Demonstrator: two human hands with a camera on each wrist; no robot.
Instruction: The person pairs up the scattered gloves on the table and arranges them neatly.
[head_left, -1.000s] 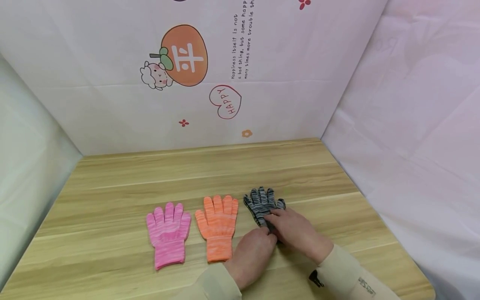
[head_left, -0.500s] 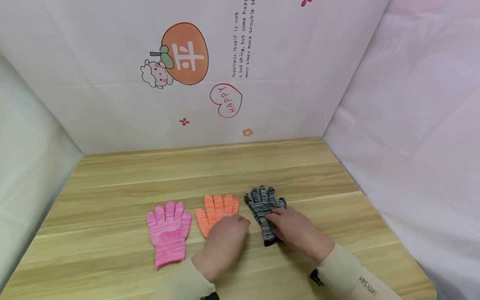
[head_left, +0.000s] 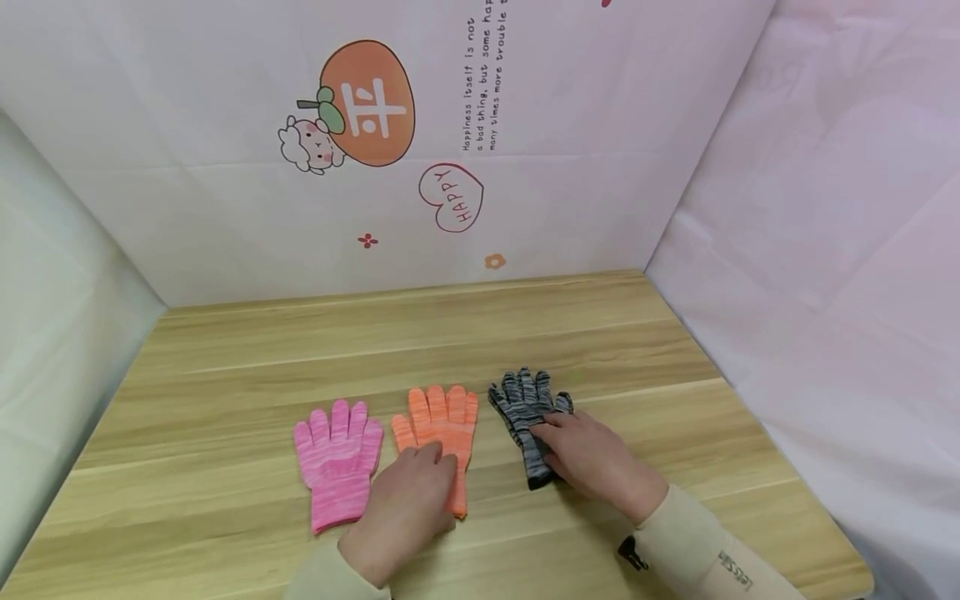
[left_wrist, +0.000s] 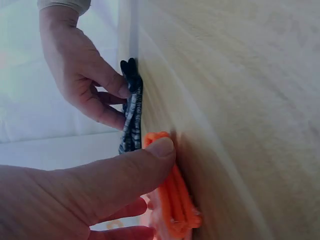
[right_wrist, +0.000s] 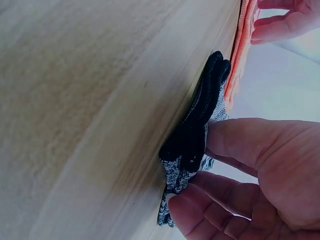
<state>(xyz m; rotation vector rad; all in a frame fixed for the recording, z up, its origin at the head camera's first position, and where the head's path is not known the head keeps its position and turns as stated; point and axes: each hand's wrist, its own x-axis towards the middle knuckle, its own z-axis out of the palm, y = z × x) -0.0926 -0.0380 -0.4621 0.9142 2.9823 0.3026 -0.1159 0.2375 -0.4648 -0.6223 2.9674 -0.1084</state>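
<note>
Three knitted gloves lie flat in a row: a pink glove (head_left: 339,467), an orange glove (head_left: 450,421) and a grey-and-black glove (head_left: 519,417). My left hand (head_left: 408,508) is over the orange glove's lower left part. In the left wrist view its thumb (left_wrist: 150,160) touches the side of the orange cuff (left_wrist: 175,200), with the fingers loosely bent beyond. My right hand (head_left: 596,462) rests at the right side of the grey-and-black glove. Seen from the right wrist, thumb and fingers touch that glove, spread apart and loosely bent. Its black cuff edge (right_wrist: 192,127) faces this view.
Under everything is a wood-grain table (head_left: 262,350). A white printed sheet (head_left: 210,217) stands behind it, with plain white cloth (head_left: 847,292) on the right and another cloth (head_left: 60,333) on the left.
My left hand has left the grey-and-black glove's cuff and moved left across to the orange glove. My right hand stays in place on the grey-and-black glove, which has not visibly shifted.
</note>
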